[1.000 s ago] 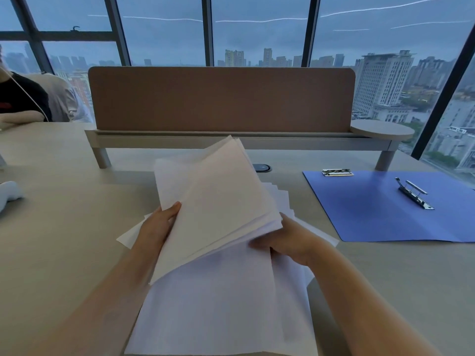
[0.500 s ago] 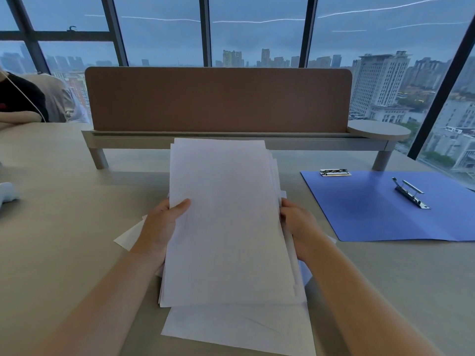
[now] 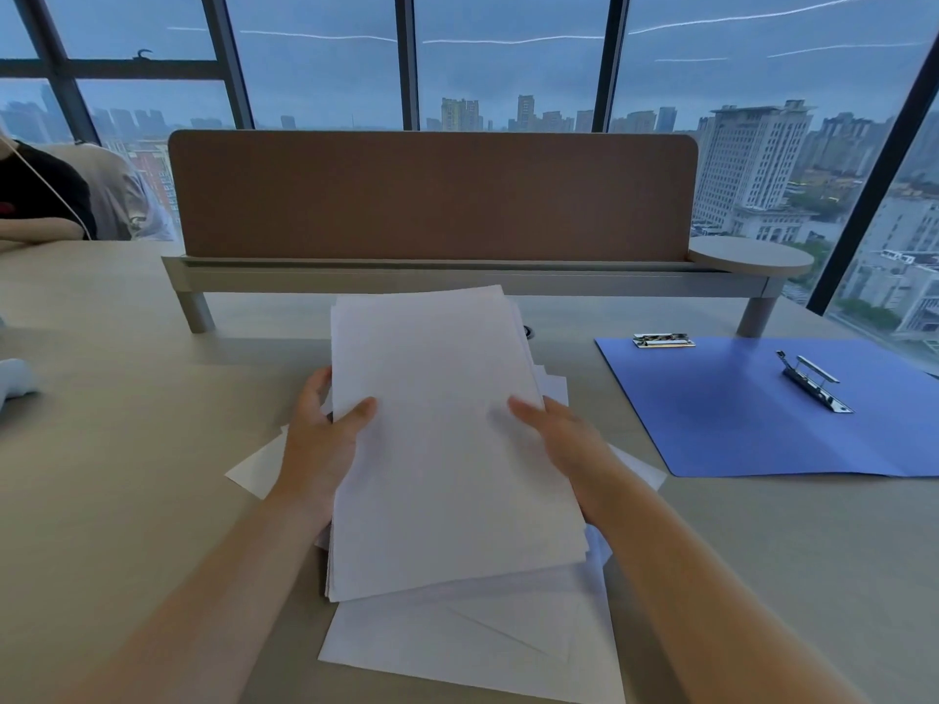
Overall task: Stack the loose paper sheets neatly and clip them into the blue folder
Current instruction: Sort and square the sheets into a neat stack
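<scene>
Both hands [image 3: 325, 439] [image 3: 564, 444] clamped on stack [image 3: 447, 449] sides mid-bench; light, floppy, slippery sheets, best gripped at long edges; folder [image 3: 737, 424] right.

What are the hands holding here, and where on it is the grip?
Both hold the stack of paper sheets by its long side edges: left hand on the left edge, right hand on the right, thumbs on top.

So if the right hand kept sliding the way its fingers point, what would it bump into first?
The right hand points up and left across the held paper stack. Going on, it would probably slide over the top sheet and meet the left hand's thumb first, though depth is hard to judge.
</scene>
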{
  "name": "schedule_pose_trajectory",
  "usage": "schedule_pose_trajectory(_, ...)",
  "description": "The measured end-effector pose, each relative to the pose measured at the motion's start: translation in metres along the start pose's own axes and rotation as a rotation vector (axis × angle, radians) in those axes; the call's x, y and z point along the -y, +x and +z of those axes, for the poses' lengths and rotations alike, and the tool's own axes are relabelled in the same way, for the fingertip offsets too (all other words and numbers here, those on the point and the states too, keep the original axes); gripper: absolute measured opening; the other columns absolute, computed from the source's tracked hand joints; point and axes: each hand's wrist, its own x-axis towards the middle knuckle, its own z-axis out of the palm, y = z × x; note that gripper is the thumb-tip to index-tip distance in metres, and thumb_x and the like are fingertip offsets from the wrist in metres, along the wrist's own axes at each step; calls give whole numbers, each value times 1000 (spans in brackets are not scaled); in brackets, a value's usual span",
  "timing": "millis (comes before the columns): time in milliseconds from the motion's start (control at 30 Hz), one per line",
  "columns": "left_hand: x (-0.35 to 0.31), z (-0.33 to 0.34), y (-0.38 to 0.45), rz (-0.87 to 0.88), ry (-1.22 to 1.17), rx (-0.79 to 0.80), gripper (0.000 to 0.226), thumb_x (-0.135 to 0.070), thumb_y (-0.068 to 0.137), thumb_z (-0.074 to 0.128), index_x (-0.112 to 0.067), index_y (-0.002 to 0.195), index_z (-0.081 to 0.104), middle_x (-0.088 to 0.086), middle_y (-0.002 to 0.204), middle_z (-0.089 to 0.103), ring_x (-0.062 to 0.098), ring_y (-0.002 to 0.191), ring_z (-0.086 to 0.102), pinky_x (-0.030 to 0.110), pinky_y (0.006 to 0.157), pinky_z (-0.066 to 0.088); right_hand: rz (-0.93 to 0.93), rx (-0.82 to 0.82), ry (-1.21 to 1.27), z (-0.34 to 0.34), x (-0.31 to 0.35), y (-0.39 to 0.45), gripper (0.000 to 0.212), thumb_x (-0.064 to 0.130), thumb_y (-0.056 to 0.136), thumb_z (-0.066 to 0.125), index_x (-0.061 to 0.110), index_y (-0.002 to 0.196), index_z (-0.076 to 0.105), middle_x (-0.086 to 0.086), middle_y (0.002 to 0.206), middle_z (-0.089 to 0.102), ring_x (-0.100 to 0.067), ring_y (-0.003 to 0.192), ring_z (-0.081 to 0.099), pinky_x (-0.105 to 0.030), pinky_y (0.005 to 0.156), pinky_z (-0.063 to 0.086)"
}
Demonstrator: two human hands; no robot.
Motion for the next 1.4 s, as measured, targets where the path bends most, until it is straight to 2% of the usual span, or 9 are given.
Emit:
schedule_pose_trajectory(200, -12, -3, -9, -371, -265, 176, 32, -34, 91, 63, -14, 114, 72, 10, 104, 76, 28, 85, 72, 34, 69, 55, -167, 24, -114, 5, 1, -5, 22, 14, 97, 59, 34, 101, 67, 8, 97, 77, -14, 88, 74, -27, 71, 56)
schedule_pose_trajectory(400, -12, -3, -8, -371, -257, 285, 39, -29, 86, 68, -9, 120, 69, 14, 115, 73, 32, 99, 71, 44, 84, 55, -279, 44, -29, 2, 5, -7, 22, 15, 99, 57, 34, 105, 66, 9, 96, 78, -12, 87, 75, -31, 77, 59)
schedule_pose_trajectory(800, -4, -8, 5, -267, -192, 31, 25, -28, 89, 71, -15, 110, 72, 8, 109, 73, 32, 100, 68, 52, 92, 52, -102, 60, -11, 9, 6, -8, 20, 31, 99, 58, 20, 99, 74, -2, 94, 79, -22, 86, 74, -38, 77, 60)
schedule_pose_trajectory(900, 3, -14, 14, -399, -349, -43, 18, -26, 93, 66, -12, 103, 71, 7, 96, 74, 25, 82, 69, 37, 72, 57, -104, -2, 62, 8, 9, -5, 38, 46, 99, 53, 13, 97, 72, -4, 88, 79, -25, 88, 75, -42, 82, 60)
schedule_pose_trajectory(967, 5, -23, 19, -495, -546, -22, 12, -17, 88, 71, -8, 94, 67, 4, 74, 73, 15, 56, 68, 25, 47, 53, -157, -50, -172, 3, 5, 0, 51, 59, 96, 47, 15, 96, 72, 5, 90, 78, -18, 92, 72, -36, 87, 53)
schedule_pose_trajectory(1033, 7, -32, 20, -492, -847, 75, 54, 7, 47, 93, -1, 91, 64, 5, 68, 72, 9, 44, 64, 17, 38, 49, -204, -67, -597, 0, -3, 3, 51, 71, 87, 52, 24, 101, 68, 9, 97, 69, -14, 99, 65, -34, 91, 45)
schedule_pose_trajectory(1100, 11, -36, 22, -450, -998, 130, 85, 11, 11, 94, 2, 90, 64, 8, 69, 72, 9, 44, 65, 15, 39, 49, -159, -26, -1047, -3, -13, 4, 89, 82, 73, 58, 28, 143, 47, 4, 145, 51, -19, 138, 42, -42, 114, 31)
schedule_pose_trajectory(1233, 8, -27, 18, -466, -928, 40, 2, -4, 92, 60, -3, 93, 61, 4, 73, 67, 5, 44, 62, 12, 40, 47, -166, 53, -1293, -1, -24, 5, 134, 95, 56, 52, 24, 160, 6, -1, 168, 4, -24, 155, -3, -50, 124, 1)
schedule_pose_trajectory(1400, 13, -22, 19, -447, -842, 24, 11, -13, 101, 48, -7, 100, 58, 4, 88, 59, 5, 43, 61, 14, 39, 46, -168, 47, -1313, 0, -21, 4, 143, 97, 51, 54, 19, 160, 4, -1, 169, 6, -18, 155, 2, -48, 125, 4)
